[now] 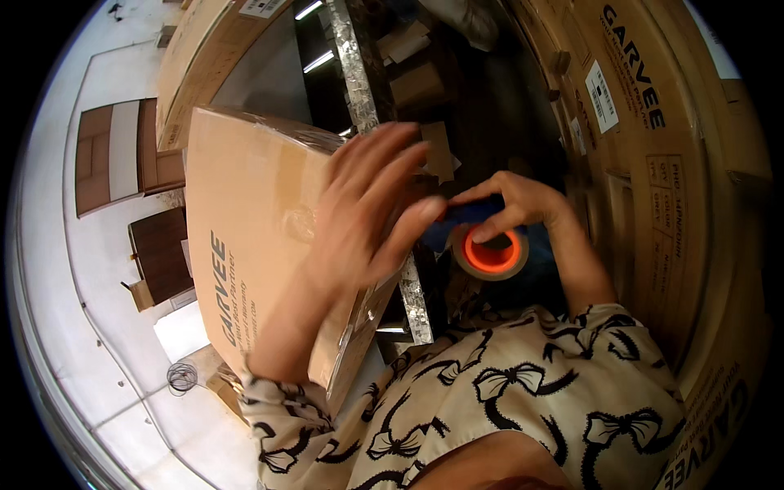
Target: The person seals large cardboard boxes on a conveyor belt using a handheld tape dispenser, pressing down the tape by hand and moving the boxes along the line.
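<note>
A large brown cardboard box (253, 188) with dark printing stands tilted in front of me, left of the middle. Clear tape shines along its upper edge and its right side. Over the box's right side is my left hand (359, 212), open, its fingers spread and slightly blurred; whether it touches the cardboard I cannot tell. My right hand (527, 200) is closed around a tape dispenser (467, 214) with a blue body. The dispenser carries a roll of tape (492, 261) with a bright orange core. Its front end is near my left thumb, partly hidden by my fingers.
Tall printed cartons (670, 139) line the right side. Another carton (196, 69) stands behind the box. A worn metal bar (357, 73) runs past the box's right side. At left, dark brown panels (159, 257) and a wire coil (181, 376) show against a pale surface.
</note>
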Available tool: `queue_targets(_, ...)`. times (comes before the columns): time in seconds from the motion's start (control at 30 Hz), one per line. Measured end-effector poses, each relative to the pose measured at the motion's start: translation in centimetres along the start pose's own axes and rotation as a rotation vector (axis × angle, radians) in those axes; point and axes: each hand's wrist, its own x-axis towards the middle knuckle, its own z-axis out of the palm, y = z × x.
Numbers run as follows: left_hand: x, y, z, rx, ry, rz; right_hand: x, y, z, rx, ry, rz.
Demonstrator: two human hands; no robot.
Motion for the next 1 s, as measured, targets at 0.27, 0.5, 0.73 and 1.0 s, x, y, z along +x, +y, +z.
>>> queue_targets(0.27, 9.3, -4.3, -1.1, 0.274, -1.057, -0.594, -0.6, -3.7, 2.3, -0.553, -0.215, -0.157)
queue_targets(0.5, 3.5, -0.2, 3.8, 0.675, -0.290, 0.308, -3.1, 5.3, -5.1, 0.324, 0.454, 0.139)
queue_targets(0.73, -6.5, 2.8, 5.0, 0.768, -1.165, 0.312, -3.1, 4.3, -4.4, 0.441, 0.527, 0.058)
queue_targets(1.0, 1.7, -3.9, -1.7, 0.239, -0.482, -0.324, 4.4, 2.0, -8.0, 0.795, 0.779, -0.150)
